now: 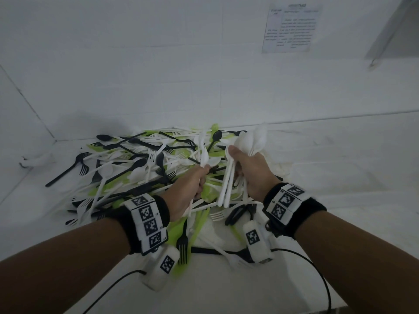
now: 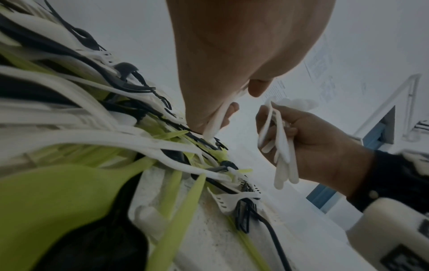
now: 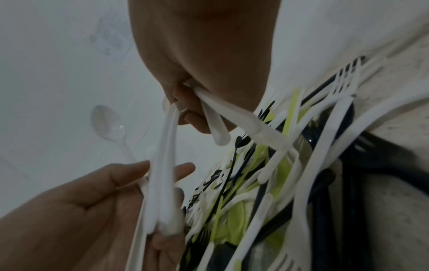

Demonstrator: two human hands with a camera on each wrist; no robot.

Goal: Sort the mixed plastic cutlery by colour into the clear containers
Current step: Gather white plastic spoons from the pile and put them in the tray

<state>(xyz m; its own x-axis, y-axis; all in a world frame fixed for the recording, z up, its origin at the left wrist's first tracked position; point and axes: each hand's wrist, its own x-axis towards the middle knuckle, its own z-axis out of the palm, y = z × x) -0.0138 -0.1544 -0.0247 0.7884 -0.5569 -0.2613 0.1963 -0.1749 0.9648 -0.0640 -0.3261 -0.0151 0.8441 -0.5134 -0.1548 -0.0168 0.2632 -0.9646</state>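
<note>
A tangled pile of black, white and lime-green plastic cutlery (image 1: 140,168) lies on the white counter (image 1: 340,168). Over its right side, my left hand (image 1: 201,177) pinches the handle of one white spoon (image 1: 204,152), bowl pointing up. Just to the right, my right hand (image 1: 235,164) grips a bundle of several white spoons (image 1: 251,141), their handles hanging below the fist. The left wrist view shows the single spoon's handle (image 2: 216,119) between my fingers and the bundle (image 2: 281,146) in the other hand. In the right wrist view the bundle's handles (image 3: 162,174) touch my left hand (image 3: 130,179). No clear container is in view.
The counter runs into a white wall corner at the far left. A printed sheet (image 1: 292,28) hangs on the back wall. A small crumpled white object (image 1: 38,160) lies left of the pile. Black cables (image 1: 317,264) trail from my wrist devices near the counter's front edge.
</note>
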